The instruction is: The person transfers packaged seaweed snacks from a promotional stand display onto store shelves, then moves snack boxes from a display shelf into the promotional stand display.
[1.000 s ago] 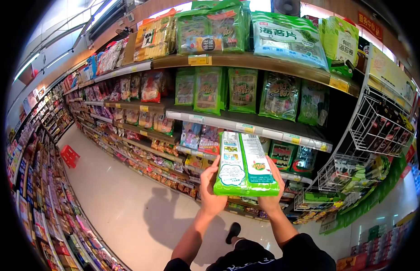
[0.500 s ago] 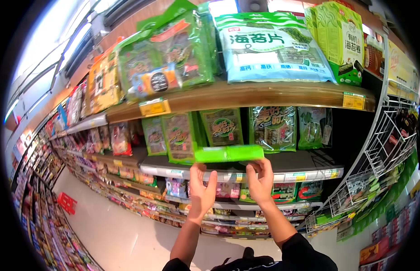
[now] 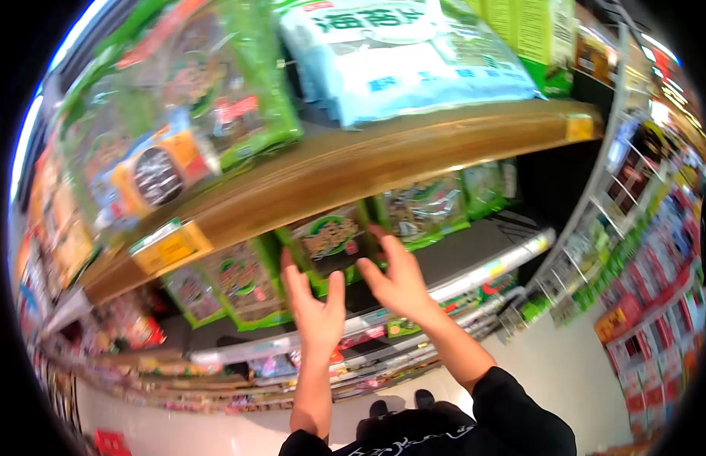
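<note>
A green seaweed snack pack (image 3: 325, 242) with a dark front stands upright on the middle shelf, tilted in this view. My left hand (image 3: 315, 308) has its fingers along the pack's left edge, the thumb raised in front. At the right edge, my right hand (image 3: 398, 281) presses its fingers against the side, its thumb also in front. The pack sits between both hands. To its left stands a similar green pack (image 3: 246, 281); to its right is another seaweed pack (image 3: 425, 209). The upper shelf board partly hides the tops of these packs.
The wooden upper shelf edge (image 3: 353, 171) runs just above my hands, with a yellow price tag (image 3: 174, 247). Large bags, including a blue-white seaweed bag (image 3: 413, 64), stand on it. A white wire rack (image 3: 596, 205) is at the right. Lower shelves hold more packets.
The green pack, held level in front of the shelf before, is now upright among the other packs. Both hands have moved forward with it, and the view has come closer and tilted.
</note>
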